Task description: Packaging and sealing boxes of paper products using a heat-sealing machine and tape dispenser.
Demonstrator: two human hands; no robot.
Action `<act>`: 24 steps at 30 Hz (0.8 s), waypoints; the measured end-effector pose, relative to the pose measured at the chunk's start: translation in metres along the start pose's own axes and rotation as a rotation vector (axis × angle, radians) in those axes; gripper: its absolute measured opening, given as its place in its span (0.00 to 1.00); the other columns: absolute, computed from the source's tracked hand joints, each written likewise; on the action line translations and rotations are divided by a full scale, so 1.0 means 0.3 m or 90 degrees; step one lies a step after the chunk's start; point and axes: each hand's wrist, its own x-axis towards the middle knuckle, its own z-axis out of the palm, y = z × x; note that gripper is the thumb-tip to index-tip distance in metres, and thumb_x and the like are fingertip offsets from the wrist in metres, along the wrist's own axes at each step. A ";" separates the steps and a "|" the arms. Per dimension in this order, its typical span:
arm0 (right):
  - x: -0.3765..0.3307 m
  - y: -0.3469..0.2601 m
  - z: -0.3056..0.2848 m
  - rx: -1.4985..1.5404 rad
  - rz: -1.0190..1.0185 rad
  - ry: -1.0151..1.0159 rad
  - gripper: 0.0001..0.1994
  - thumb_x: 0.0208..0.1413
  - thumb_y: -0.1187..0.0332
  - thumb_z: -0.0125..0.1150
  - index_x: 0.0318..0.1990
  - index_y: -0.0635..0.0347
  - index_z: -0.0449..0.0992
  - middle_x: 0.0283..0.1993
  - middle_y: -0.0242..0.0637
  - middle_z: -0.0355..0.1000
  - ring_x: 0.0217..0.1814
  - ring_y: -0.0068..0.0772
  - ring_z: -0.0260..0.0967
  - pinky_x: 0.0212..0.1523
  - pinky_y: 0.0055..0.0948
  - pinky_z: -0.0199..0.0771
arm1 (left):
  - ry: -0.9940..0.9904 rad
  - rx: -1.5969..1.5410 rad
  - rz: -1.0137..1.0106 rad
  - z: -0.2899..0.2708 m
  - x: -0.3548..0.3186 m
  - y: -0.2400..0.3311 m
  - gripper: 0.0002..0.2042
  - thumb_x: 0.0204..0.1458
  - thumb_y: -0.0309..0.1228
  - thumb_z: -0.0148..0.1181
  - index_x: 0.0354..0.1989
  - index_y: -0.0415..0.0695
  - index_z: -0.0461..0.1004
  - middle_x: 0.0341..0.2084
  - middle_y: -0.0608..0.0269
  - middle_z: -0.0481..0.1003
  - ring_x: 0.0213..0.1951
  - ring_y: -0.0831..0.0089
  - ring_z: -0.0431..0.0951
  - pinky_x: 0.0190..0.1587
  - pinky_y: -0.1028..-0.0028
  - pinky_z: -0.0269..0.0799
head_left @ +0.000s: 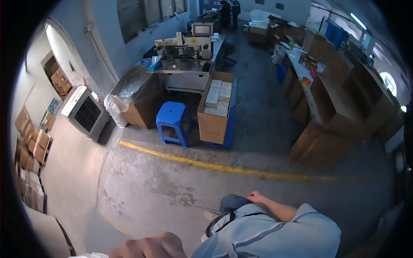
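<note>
Left hand [148, 247], right hand [256, 197] both curled; cannot tell whether either holds anything.
Dark trousers [233, 203] beside the right; blue stool [171, 113], carton [212, 128] ahead.

The shirt [297, 235] is pale blue, dark-striped, the stool [171, 112] bright blue, the floor line [193, 162] yellow.

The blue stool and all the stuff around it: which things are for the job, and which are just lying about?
Probably for the job, though whether the hands hold anything is unclear:
open carton
white boxes inside it
blue stool
machine with a screen

Probably just about:
air cooler
clear plastic bag
</note>
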 end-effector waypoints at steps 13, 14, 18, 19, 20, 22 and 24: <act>0.619 -0.565 0.208 -0.090 0.058 -0.058 0.15 0.52 0.53 0.66 0.36 0.54 0.85 0.37 0.43 0.81 0.40 0.43 0.79 0.44 0.42 0.77 | 0.759 0.420 -0.428 -0.929 -0.389 -0.207 0.13 0.47 0.18 0.68 0.40 0.38 0.75 0.19 0.76 0.67 0.23 0.89 0.63 0.27 0.85 0.57; 0.695 -0.570 0.214 -0.103 0.064 -0.031 0.15 0.52 0.53 0.65 0.35 0.55 0.85 0.37 0.43 0.81 0.39 0.43 0.79 0.43 0.42 0.77 | 0.758 0.420 -0.507 -1.000 -0.406 -0.227 0.15 0.47 0.17 0.67 0.44 0.38 0.76 0.22 0.74 0.69 0.24 0.88 0.65 0.29 0.85 0.60; 0.948 -0.845 0.234 -0.073 0.041 -0.041 0.15 0.52 0.54 0.66 0.37 0.55 0.85 0.37 0.44 0.81 0.40 0.40 0.79 0.44 0.39 0.77 | 0.668 0.542 -0.740 -1.261 -0.626 -0.343 0.15 0.53 0.20 0.65 0.50 0.36 0.75 0.36 0.64 0.77 0.37 0.78 0.77 0.42 0.78 0.73; 0.993 -0.934 0.226 -0.049 -0.011 -0.048 0.14 0.51 0.54 0.65 0.35 0.55 0.84 0.38 0.46 0.81 0.40 0.44 0.79 0.44 0.41 0.77 | 0.670 0.532 -0.792 -1.308 -0.684 -0.364 0.15 0.54 0.21 0.65 0.50 0.36 0.75 0.36 0.63 0.78 0.37 0.78 0.77 0.42 0.78 0.73; 1.046 -1.025 0.197 -0.055 -0.031 -0.031 0.16 0.53 0.53 0.65 0.37 0.56 0.84 0.37 0.44 0.81 0.40 0.41 0.79 0.44 0.39 0.77 | 0.687 0.487 -0.778 -1.347 -0.717 -0.389 0.14 0.56 0.20 0.63 0.51 0.35 0.75 0.36 0.63 0.78 0.37 0.78 0.77 0.42 0.78 0.74; 1.122 -1.197 0.143 -0.058 -0.048 -0.009 0.17 0.54 0.52 0.65 0.39 0.57 0.84 0.37 0.42 0.81 0.40 0.37 0.79 0.44 0.37 0.77 | 0.679 0.444 -0.795 -1.418 -0.717 -0.424 0.12 0.58 0.21 0.61 0.51 0.34 0.75 0.36 0.62 0.78 0.37 0.77 0.78 0.43 0.78 0.74; 1.213 -1.322 0.070 0.015 -0.077 0.084 0.16 0.55 0.54 0.65 0.39 0.58 0.83 0.37 0.43 0.81 0.40 0.37 0.79 0.43 0.37 0.77 | 0.657 0.430 -0.838 -1.488 -0.668 -0.473 0.12 0.59 0.23 0.60 0.51 0.34 0.75 0.35 0.62 0.78 0.38 0.76 0.78 0.44 0.77 0.74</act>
